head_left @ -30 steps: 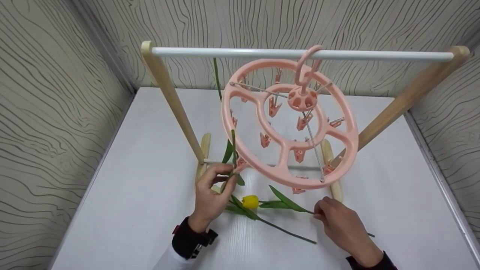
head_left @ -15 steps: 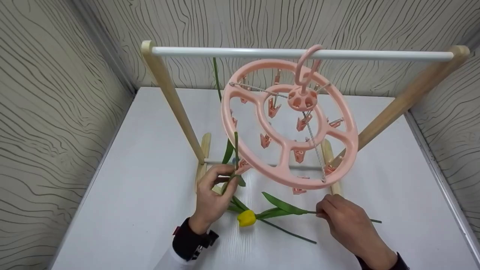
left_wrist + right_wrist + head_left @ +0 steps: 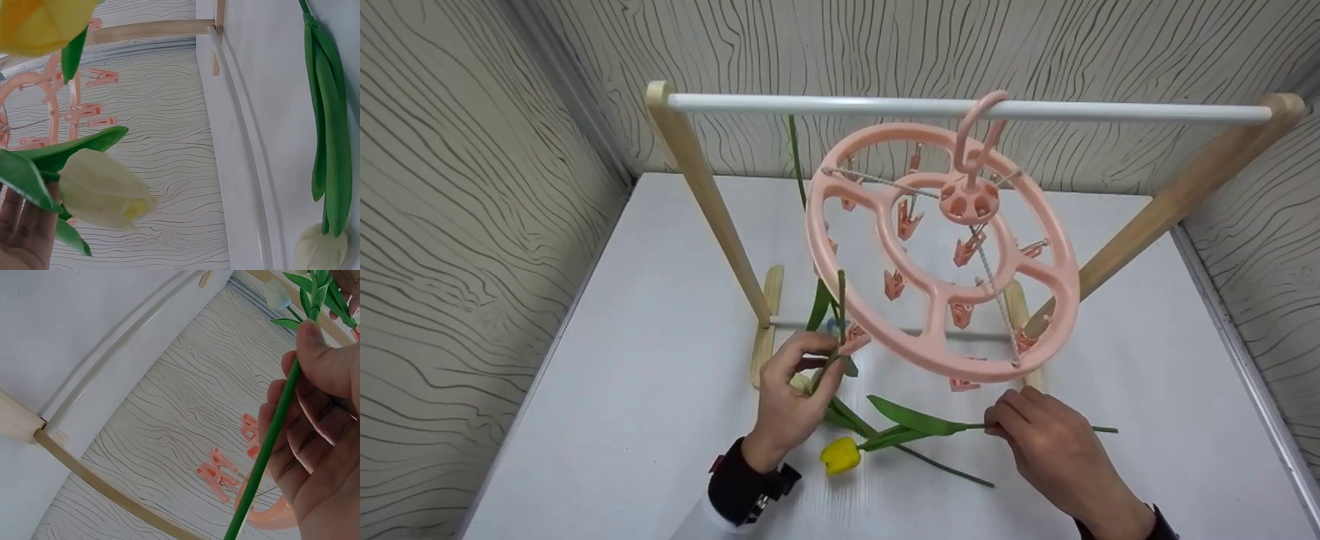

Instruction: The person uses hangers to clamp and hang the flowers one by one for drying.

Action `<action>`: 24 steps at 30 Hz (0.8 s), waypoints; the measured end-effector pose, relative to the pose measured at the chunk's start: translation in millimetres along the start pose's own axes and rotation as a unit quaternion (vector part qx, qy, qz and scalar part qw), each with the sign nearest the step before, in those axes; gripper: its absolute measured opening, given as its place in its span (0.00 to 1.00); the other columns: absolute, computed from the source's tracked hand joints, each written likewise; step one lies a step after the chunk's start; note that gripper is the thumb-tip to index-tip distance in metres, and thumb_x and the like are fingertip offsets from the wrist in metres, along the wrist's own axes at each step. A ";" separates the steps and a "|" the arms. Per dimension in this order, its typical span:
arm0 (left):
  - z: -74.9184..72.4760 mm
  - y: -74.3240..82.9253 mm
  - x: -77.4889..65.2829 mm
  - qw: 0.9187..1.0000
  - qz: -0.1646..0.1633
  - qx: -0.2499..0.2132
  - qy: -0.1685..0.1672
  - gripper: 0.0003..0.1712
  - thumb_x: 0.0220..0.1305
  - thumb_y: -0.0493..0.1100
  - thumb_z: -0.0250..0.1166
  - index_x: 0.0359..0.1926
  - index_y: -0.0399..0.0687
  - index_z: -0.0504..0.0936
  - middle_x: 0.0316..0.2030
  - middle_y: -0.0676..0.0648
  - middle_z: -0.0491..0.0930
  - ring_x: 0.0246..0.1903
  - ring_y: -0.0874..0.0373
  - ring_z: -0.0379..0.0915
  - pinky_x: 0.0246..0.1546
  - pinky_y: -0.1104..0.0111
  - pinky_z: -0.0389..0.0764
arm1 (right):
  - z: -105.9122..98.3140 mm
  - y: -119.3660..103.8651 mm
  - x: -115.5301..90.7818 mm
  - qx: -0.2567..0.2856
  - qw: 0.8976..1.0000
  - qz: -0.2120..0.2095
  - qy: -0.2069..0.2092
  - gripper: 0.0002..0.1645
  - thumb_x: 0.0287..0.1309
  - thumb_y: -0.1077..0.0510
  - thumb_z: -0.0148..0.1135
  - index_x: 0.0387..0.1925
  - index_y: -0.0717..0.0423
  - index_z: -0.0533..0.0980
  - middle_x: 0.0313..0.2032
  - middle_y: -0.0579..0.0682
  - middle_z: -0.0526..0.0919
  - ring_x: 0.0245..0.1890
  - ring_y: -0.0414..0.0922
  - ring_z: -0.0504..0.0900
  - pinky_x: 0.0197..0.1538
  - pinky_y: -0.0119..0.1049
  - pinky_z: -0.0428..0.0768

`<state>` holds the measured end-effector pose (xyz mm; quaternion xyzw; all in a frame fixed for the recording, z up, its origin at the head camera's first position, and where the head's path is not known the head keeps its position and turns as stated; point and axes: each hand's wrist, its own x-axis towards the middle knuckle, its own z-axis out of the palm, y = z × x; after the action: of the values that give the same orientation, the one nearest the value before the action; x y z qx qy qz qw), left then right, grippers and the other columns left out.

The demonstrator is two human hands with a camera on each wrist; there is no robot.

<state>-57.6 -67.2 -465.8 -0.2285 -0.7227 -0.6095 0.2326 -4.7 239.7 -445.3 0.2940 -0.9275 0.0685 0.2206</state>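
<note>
My left hand (image 3: 793, 401) pinches the green stem of a white tulip (image 3: 104, 188), bloom downward and stem end upward. Its fingertips are right at a pink clip (image 3: 855, 340) on the near left rim of the round clip hanger (image 3: 919, 356). In the head view that hand mostly covers the bloom. To the right, my right hand (image 3: 1046, 439) holds a yellow tulip (image 3: 840, 456) by its stem between thumb and fingers, bloom pointing left. Another white tulip (image 3: 334, 118) lies on the table, its stem passing beneath the yellow one in the head view.
The hanger hooks over a white rail (image 3: 810, 103) of a stand with wooden legs (image 3: 709, 199). Several more pink clips (image 3: 894, 285) dangle from it. Behind its left rim a long green stem (image 3: 796, 161) rises. Patterned walls (image 3: 472, 187) enclose the white table (image 3: 607, 360).
The yellow tulip has swung left and toward the table's front, with my right hand shifting slightly. My left hand has edged a little right with the upright stem and the clip.
</note>
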 end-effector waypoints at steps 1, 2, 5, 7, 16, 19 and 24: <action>0.6 -0.1 0.0 1.000 0.003 -0.002 -0.002 0.13 0.58 0.31 0.66 0.45 0.41 0.79 0.40 0.43 0.82 0.39 0.61 0.81 0.36 0.69 0.87 | -0.9 -0.2 0.5 0.005 1.000 -0.003 0.001 0.15 0.36 0.58 0.79 0.26 0.44 0.80 0.25 0.37 0.78 0.26 0.35 0.72 0.29 0.26 0.76; 1.3 -0.1 0.1 1.000 0.007 -0.005 -0.003 0.13 0.58 0.31 0.66 0.45 0.41 0.79 0.40 0.42 0.81 0.39 0.60 0.81 0.36 0.69 0.87 | -1.4 -0.2 1.1 0.005 1.000 -0.008 0.008 0.09 0.44 0.56 0.75 0.27 0.45 0.80 0.25 0.38 0.78 0.26 0.35 0.72 0.29 0.27 0.76; 3.1 -0.5 0.6 1.000 0.022 -0.012 -0.010 0.13 0.58 0.30 0.65 0.46 0.40 0.79 0.40 0.42 0.81 0.39 0.58 0.82 0.36 0.68 0.87 | -2.7 -0.4 2.7 0.004 0.999 -0.020 0.030 0.14 0.67 0.49 0.55 0.26 0.46 0.79 0.24 0.39 0.79 0.26 0.36 0.72 0.28 0.27 0.74; 4.0 -0.6 0.9 0.999 0.026 -0.016 -0.014 0.13 0.59 0.30 0.65 0.46 0.39 0.79 0.41 0.42 0.81 0.39 0.58 0.82 0.36 0.68 0.87 | -3.3 -0.8 3.9 -0.002 0.999 -0.027 0.045 0.27 0.74 0.44 0.39 0.26 0.46 0.79 0.24 0.39 0.79 0.26 0.35 0.71 0.27 0.27 0.73; 4.8 5.0 -3.1 0.999 0.014 -0.001 -0.047 0.08 0.61 0.33 0.65 0.42 0.42 0.80 0.37 0.43 0.83 0.38 0.58 0.83 0.36 0.69 0.87 | -6.5 -2.6 8.3 -0.019 0.996 -0.046 0.067 0.31 0.76 0.45 0.35 0.24 0.47 0.80 0.23 0.40 0.80 0.26 0.37 0.74 0.28 0.30 0.76; 4.3 10.9 -6.8 0.996 -0.004 0.016 -0.090 0.06 0.63 0.38 0.64 0.41 0.45 0.80 0.36 0.45 0.84 0.38 0.60 0.82 0.36 0.71 0.86 | -8.5 -2.7 9.6 -0.020 0.995 -0.053 0.076 0.30 0.75 0.46 0.37 0.24 0.48 0.80 0.23 0.41 0.81 0.27 0.38 0.75 0.28 0.31 0.77; 5.1 22.3 -11.3 0.982 -0.041 0.057 -0.175 0.11 0.64 0.48 0.64 0.45 0.51 0.81 0.40 0.52 0.85 0.40 0.62 0.82 0.38 0.75 0.85 | -12.4 -2.1 11.7 -0.031 0.996 -0.056 0.070 0.32 0.76 0.46 0.34 0.24 0.48 0.81 0.24 0.42 0.82 0.28 0.40 0.78 0.28 0.33 0.78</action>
<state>-35.3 -59.4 -456.3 -0.2882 -0.7944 -0.5271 0.0900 -7.5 235.2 -429.0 0.3330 -0.8936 0.0477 0.2971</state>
